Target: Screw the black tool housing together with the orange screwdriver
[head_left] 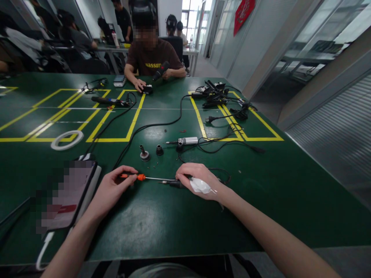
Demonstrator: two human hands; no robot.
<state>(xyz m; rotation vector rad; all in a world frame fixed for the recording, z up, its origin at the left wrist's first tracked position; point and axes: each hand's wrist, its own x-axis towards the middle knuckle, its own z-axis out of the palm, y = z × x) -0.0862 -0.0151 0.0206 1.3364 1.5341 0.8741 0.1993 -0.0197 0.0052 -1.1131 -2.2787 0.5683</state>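
Observation:
My left hand (117,183) pinches a screwdriver (141,177) by its orange and black handle, the thin shaft pointing right. My right hand (199,179), a white patch on its back, is closed at the far end of that shaft. From under its fingers sticks a black part with a thin metal tip (174,184), most of it hidden by the hand. Beyond the hands stand a metal piece with a round base (144,155) and a small black collar (159,150). A silver tool with a thin tip (188,141) lies behind them, with a black cord.
At left, a phone (72,193) rests on a light block near a white tape roll (67,140). Black cords cross the green table (162,231), which bears yellow tape lines. A cable pile (213,92) lies back right. Opposite sits a person (153,58) holding a drill (160,71).

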